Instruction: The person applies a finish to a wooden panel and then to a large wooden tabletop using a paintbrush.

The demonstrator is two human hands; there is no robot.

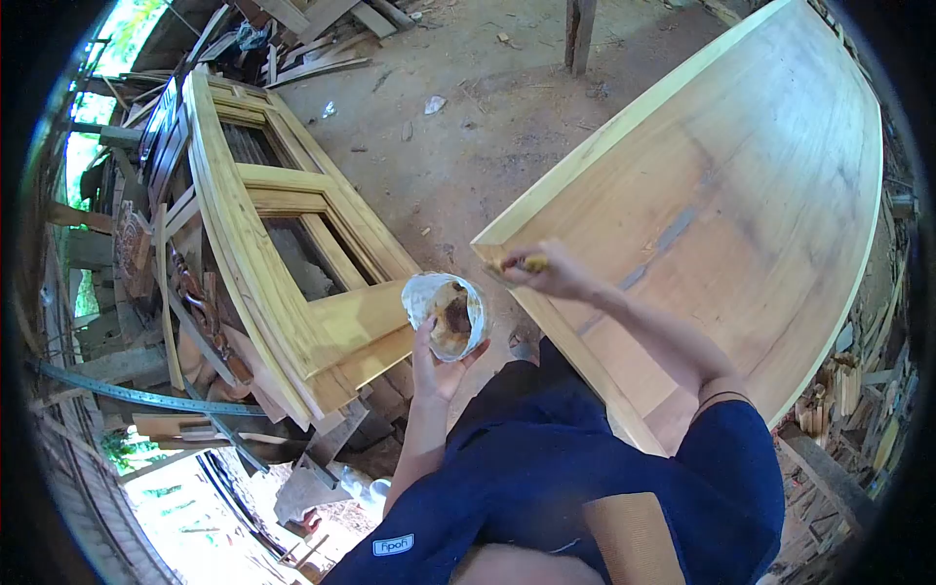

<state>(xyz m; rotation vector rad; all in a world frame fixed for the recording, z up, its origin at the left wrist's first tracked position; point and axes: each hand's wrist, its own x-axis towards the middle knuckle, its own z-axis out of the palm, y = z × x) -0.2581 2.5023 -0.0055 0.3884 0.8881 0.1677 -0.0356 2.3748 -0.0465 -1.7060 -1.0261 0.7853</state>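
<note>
My left hand (pixel 444 372) is wrapped around the underside of a white plastic tub (pixel 417 292), tilted so its inside shows. Brown, pasty residue coats the tub's walls and bottom. In my right hand (pixel 558 273), fingers closed, is a small brush-like tool with a yellow handle (pixel 534 263), blurred by motion. Its tip is right at the near left corner of a large pale wooden panel (pixel 702 214). A grey patch (pixel 675 230) runs along a seam in that panel.
On the left lies a yellowish wooden door frame (pixel 366 317) with open panels. Scrap boards (pixel 317 63) are piled at the back, and a post (pixel 580 34) stands on the dirt floor (pixel 439 146). Wood offcuts (pixel 843 400) lie at the right. A blue metal strip (pixel 146 392) is at far left.
</note>
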